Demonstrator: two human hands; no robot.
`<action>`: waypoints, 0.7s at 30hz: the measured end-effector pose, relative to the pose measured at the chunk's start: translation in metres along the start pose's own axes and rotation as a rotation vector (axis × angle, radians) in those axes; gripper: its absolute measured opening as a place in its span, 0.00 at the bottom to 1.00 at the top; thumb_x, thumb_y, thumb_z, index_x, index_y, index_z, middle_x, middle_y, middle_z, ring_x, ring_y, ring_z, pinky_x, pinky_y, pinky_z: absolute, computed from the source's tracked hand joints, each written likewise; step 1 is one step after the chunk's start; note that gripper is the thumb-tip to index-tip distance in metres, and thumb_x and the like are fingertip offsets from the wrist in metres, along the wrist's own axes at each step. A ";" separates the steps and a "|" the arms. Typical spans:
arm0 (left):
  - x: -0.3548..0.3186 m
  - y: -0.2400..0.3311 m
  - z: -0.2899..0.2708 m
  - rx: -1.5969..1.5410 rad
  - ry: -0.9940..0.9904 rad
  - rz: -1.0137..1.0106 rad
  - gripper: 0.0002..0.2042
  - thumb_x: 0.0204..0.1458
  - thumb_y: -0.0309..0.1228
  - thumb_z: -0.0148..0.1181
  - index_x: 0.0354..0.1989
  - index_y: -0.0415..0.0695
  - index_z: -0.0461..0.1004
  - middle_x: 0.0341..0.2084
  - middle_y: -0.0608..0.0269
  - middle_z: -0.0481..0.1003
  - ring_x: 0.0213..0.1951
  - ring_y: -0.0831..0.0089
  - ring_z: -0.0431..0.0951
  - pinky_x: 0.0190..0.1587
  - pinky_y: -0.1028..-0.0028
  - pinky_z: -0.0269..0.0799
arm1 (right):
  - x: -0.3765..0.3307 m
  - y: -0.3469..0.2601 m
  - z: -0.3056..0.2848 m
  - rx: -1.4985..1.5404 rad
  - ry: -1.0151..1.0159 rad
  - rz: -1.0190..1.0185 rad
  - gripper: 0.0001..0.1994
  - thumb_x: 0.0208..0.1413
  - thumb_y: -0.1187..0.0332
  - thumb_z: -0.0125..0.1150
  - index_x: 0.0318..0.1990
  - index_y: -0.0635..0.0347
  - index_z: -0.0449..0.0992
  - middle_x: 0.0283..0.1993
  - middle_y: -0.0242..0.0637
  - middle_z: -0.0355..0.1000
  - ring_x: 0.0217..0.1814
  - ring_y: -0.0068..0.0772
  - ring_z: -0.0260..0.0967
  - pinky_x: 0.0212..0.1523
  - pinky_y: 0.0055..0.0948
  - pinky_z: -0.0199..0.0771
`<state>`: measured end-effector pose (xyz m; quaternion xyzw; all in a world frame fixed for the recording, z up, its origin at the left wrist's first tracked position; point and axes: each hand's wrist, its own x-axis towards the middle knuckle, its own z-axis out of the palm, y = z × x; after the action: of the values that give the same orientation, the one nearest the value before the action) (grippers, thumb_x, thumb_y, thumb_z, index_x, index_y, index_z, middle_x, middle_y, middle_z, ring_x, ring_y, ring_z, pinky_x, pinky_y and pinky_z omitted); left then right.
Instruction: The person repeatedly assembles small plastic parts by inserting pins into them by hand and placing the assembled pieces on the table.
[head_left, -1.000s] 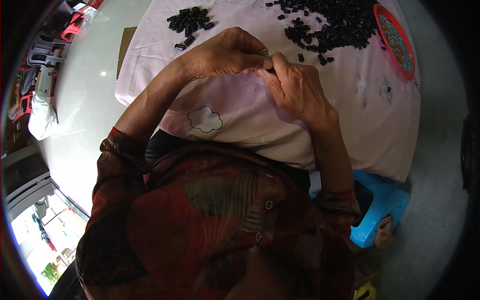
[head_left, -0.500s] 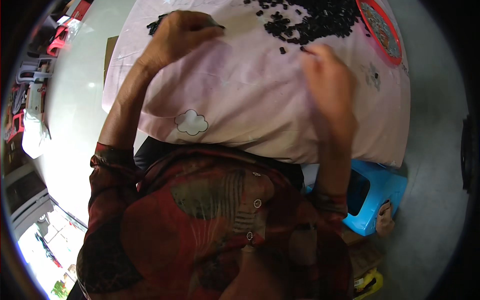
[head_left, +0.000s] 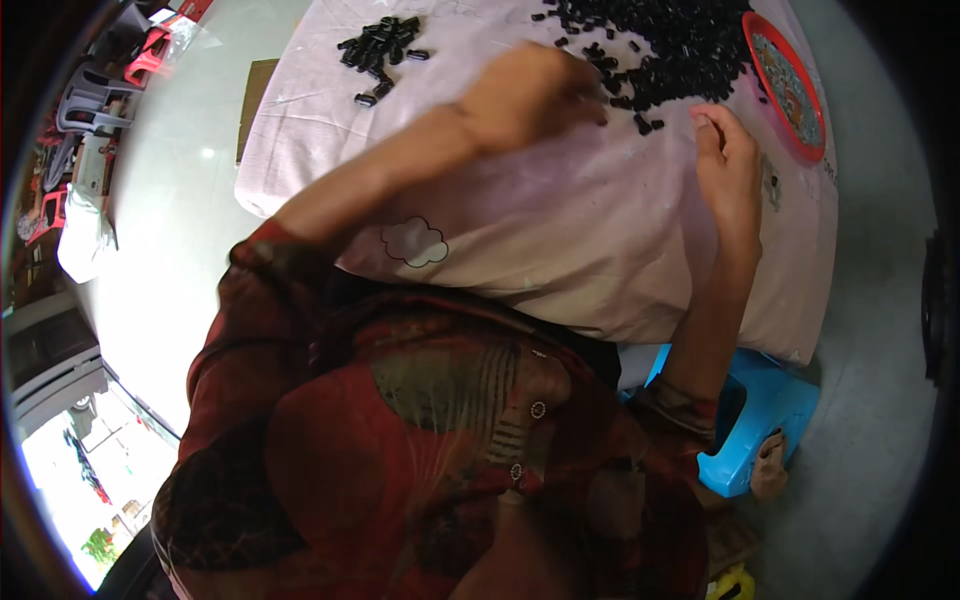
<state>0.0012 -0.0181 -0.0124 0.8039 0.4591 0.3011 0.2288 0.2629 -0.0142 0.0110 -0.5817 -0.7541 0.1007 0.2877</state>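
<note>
A pink cloth covers the table in front of me. A large heap of small black plastic pieces lies at its far side, and a smaller heap of black pieces lies to the far left. My left hand is blurred, with curled fingers, at the near edge of the large heap; whether it holds a piece cannot be made out. My right hand rests on the cloth just right of the heap, fingers stretched forward, with nothing visible in it.
A red round tray sits at the cloth's far right corner. A blue plastic stool stands under my right elbow. A brown cardboard sheet lies on the floor to the left, with plastic chairs beyond it.
My hands were together at the cloth's middle, then parted. The left hand went to the small heap at far left and has now swung right to the large heap. The right hand moved right.
</note>
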 end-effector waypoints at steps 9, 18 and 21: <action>0.012 -0.017 0.014 -0.765 -0.050 -0.317 0.06 0.52 0.29 0.68 0.34 0.40 0.81 0.27 0.61 0.81 0.27 0.78 0.78 0.30 0.76 0.73 | -0.016 -0.045 0.017 0.779 -0.098 0.317 0.11 0.63 0.70 0.56 0.49 0.62 0.77 0.41 0.27 0.74 0.34 0.12 0.64 0.30 0.15 0.63; 0.012 -0.011 0.003 -0.979 -0.162 -0.263 0.09 0.55 0.31 0.66 0.42 0.45 0.80 0.32 0.71 0.81 0.32 0.87 0.75 0.35 0.83 0.68 | -0.013 -0.050 0.020 0.929 -0.158 0.188 0.08 0.61 0.74 0.60 0.47 0.65 0.75 0.37 0.32 0.76 0.30 0.13 0.64 0.29 0.14 0.64; 0.013 -0.010 0.005 -0.997 -0.155 -0.196 0.07 0.54 0.28 0.67 0.40 0.44 0.80 0.31 0.69 0.81 0.32 0.84 0.76 0.36 0.81 0.71 | -0.015 -0.051 0.019 0.931 -0.212 0.171 0.09 0.61 0.74 0.60 0.47 0.65 0.73 0.36 0.33 0.76 0.28 0.13 0.63 0.29 0.14 0.64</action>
<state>0.0035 -0.0027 -0.0187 0.5701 0.3144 0.4000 0.6451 0.2131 -0.0398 0.0156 -0.4374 -0.6037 0.5094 0.4297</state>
